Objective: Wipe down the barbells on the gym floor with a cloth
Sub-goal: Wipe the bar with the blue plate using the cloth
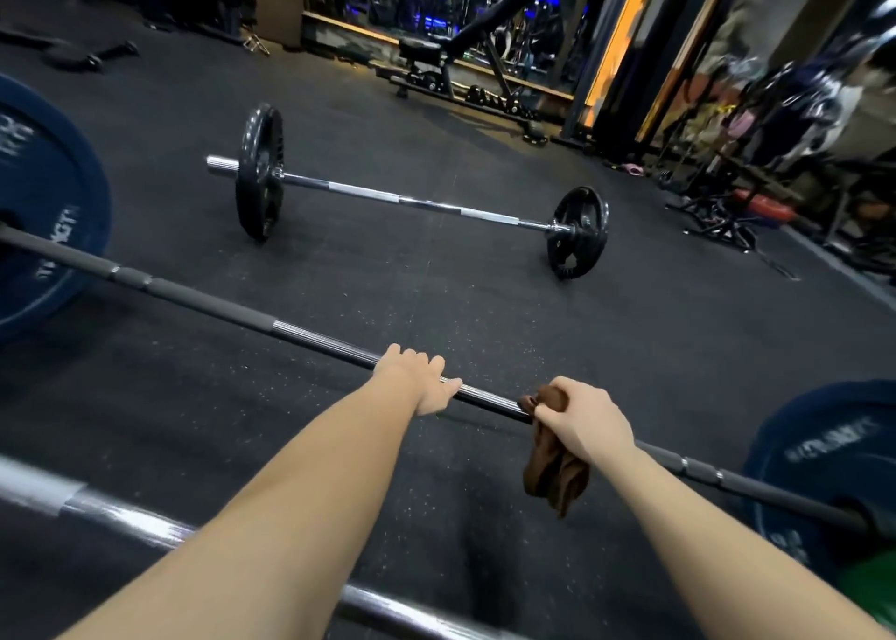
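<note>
Head view: both hands (pixel 499 399) grip barbell (pixel 232 311), cloth (pixel 555 470) rightmost.

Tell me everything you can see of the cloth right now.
The cloth is brown, soft and crumpled, like a towel. The right hand grips its upper part against the barbell bar, where a bunched edge shows beside the thumb. The rest hangs loose in folds below the bar.

Three bars: far barbell (pixel 417 201) with two black plates (pixel 259 171) (pixel 577 232), middle barbell (pixel 218 304) with two blue plates (pixel 43 203) (pixel 834 450), near chrome bar (pixel 121 516). One brown cloth (pixel 555 474). Two hands: left hand (pixel 419 380), right hand (pixel 582 419).
</note>
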Demonstrator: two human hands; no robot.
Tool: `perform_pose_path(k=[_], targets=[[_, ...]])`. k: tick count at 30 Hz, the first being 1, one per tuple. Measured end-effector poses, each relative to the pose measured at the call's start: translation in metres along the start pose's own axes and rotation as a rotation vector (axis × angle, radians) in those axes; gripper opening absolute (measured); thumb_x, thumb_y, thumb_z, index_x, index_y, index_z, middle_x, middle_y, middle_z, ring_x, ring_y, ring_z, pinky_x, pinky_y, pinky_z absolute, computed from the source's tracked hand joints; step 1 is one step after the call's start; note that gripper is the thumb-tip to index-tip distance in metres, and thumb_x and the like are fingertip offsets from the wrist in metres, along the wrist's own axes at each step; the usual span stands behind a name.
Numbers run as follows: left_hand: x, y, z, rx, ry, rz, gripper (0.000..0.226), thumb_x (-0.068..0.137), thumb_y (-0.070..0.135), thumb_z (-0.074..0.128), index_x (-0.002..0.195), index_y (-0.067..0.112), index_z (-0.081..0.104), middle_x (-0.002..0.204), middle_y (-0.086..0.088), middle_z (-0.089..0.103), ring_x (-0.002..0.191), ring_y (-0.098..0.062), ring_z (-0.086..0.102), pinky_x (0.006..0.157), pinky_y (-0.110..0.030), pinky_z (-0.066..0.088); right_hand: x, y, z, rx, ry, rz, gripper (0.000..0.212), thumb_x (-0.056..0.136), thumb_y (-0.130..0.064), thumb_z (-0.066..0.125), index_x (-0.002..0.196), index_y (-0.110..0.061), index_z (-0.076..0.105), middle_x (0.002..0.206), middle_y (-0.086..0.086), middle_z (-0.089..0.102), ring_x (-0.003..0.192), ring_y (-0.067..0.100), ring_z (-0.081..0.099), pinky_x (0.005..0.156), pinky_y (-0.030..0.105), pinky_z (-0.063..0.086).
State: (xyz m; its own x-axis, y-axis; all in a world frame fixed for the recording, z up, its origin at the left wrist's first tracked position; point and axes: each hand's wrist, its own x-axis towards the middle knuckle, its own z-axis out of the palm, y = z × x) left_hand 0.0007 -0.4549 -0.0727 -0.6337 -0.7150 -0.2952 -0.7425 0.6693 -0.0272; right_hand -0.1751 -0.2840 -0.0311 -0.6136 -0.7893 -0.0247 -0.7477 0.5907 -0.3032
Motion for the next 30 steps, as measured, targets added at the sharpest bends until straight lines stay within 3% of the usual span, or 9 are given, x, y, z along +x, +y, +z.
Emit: perform_pose_path(k=[9, 16, 20, 25, 30], targets=[[-0.013, -0.002, 0.006, -0.037, 0.091, 0.04, 0.062, 0.107, 0.054, 0.017, 0.151, 0.014, 0.035, 0.152, -0.01, 0.044, 0.14, -0.029, 0.038, 0.115, -0.047, 0.024, 0.006, -0.002, -0.011, -0.266, -0.054, 0.008, 0.02, 0.087, -0.044, 0.062, 0.102, -0.03, 0.063, 0.096, -0.005, 0.062, 0.085, 0.025, 0.058, 0.071, 0.032, 0.045], [-0.014, -0.029, 0.003, -0.252, 0.106, 0.167, 0.045, 0.108, 0.036, 0.031, 0.151, 0.023, 0.039, 0.153, -0.005, 0.046, 0.142, -0.025, 0.04, 0.119, -0.039, 0.021, 0.013, -0.068, 0.022, 0.02, -0.005, -0.047, 0.018, 0.083, -0.044, 0.065, 0.097, -0.032, 0.066, 0.093, -0.002, 0.067, 0.093, 0.029, 0.061, 0.076, 0.035, 0.049], [-0.012, -0.038, 0.008, -0.182, 0.132, 0.216, 0.048, 0.104, 0.032, 0.043, 0.151, 0.026, 0.038, 0.151, -0.002, 0.047, 0.141, -0.024, 0.041, 0.118, -0.039, 0.022, 0.014, -0.082, 0.034, 0.099, 0.008, -0.066, 0.02, 0.083, -0.047, 0.064, 0.097, -0.034, 0.064, 0.094, -0.002, 0.068, 0.093, 0.027, 0.062, 0.08, 0.038, 0.053], [-0.018, -0.026, 0.021, -0.005, 0.219, 0.158, 0.06, 0.091, 0.029, 0.055, 0.147, 0.02, 0.035, 0.141, -0.002, 0.048, 0.13, -0.025, 0.045, 0.115, -0.041, 0.026, 0.013, -0.06, 0.032, 0.122, 0.042, -0.067, 0.011, 0.084, -0.042, 0.061, 0.089, -0.032, 0.063, 0.085, -0.006, 0.067, 0.085, 0.022, 0.062, 0.075, 0.036, 0.052], [-0.014, -0.024, 0.032, 0.023, 0.283, 0.145, 0.066, 0.09, 0.033, 0.056, 0.15, 0.018, 0.031, 0.141, -0.003, 0.045, 0.129, -0.026, 0.043, 0.116, -0.042, 0.025, 0.019, -0.058, 0.029, 0.109, 0.032, 0.021, 0.019, 0.087, -0.045, 0.062, 0.087, -0.026, 0.062, 0.086, -0.002, 0.066, 0.085, 0.025, 0.061, 0.067, 0.034, 0.044]])
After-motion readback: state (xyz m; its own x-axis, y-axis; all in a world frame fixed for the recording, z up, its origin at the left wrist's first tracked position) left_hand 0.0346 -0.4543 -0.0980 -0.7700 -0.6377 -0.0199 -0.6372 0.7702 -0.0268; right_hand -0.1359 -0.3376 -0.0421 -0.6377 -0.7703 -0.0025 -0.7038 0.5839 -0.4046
